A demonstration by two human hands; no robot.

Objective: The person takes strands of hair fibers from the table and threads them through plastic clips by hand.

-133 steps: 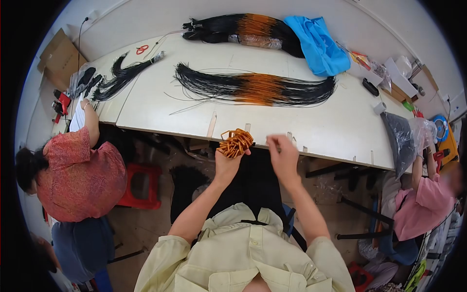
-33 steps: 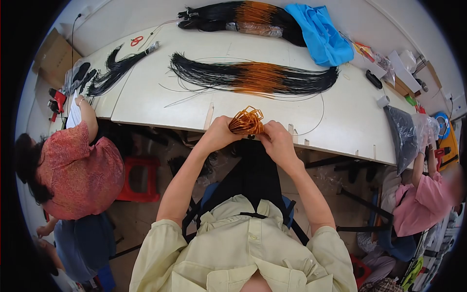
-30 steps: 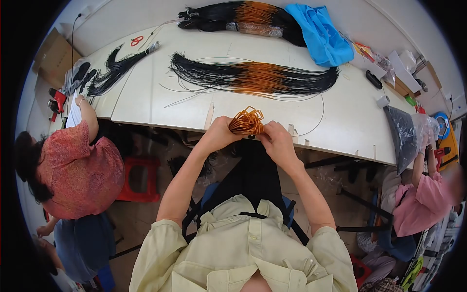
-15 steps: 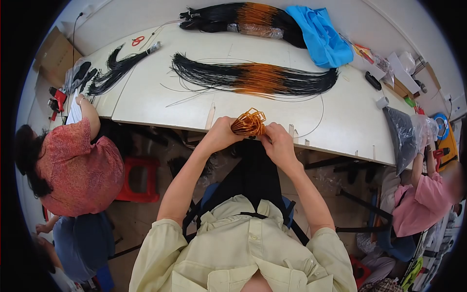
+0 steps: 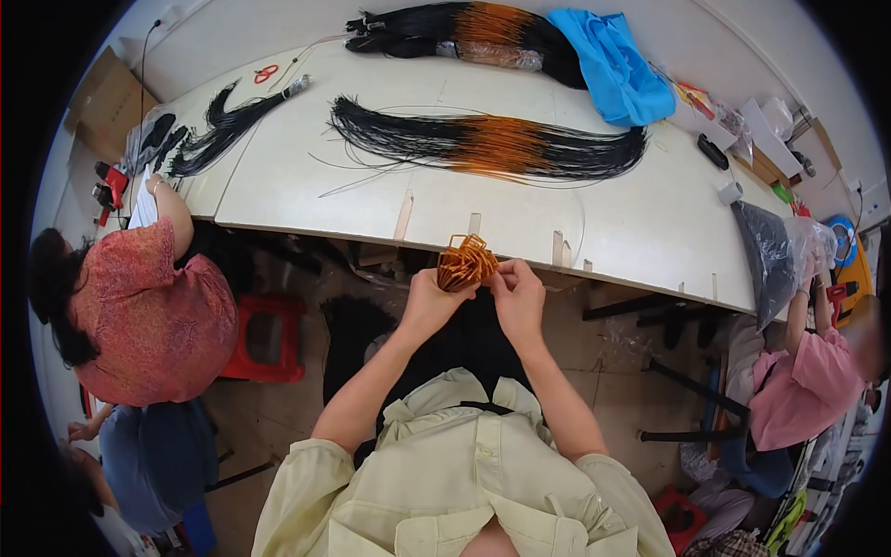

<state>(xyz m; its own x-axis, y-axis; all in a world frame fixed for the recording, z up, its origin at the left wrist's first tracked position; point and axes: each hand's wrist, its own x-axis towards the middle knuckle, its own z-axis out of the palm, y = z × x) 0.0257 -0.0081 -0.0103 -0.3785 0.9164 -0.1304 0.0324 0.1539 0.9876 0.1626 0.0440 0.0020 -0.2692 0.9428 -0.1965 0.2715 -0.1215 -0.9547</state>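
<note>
Bunch (image 5: pixel 467 263), one, sits clamped in the left hand (image 5: pixel 435 303), its orange loops above the grip, at the table (image 5: pixel 306 200) edge. The right hand's (image 5: pixel 518 297) fingertips pinch together beside it, on what I cannot tell. Beyond lie one middle hank (image 5: pixel 501 144), one blue cloth (image 5: pixel 617 74).

Counting hands, bundles, stools, people

Showing two bare hands: one left hand (image 5: pixel 432 302), one right hand (image 5: pixel 520 297). Holding one looped orange bundle (image 5: pixel 466 265). Counting one black-and-orange wire bundle (image 5: pixel 497 144) mid-table, one small black bundle (image 5: pixel 227 125) table left; leaving back bundles (image 5: pixel 492 26) uncounted, overlapping. Logging one pair of red-handled scissors (image 5: pixel 266 73), one blue cloth (image 5: pixel 617 70), one white roll (image 5: pixel 730 192), two red stools (image 5: pixel 267 343), two red tools (image 5: pixel 113 186). Seeing at least three other people (image 5: pixel 153 311), some cut off.
</note>
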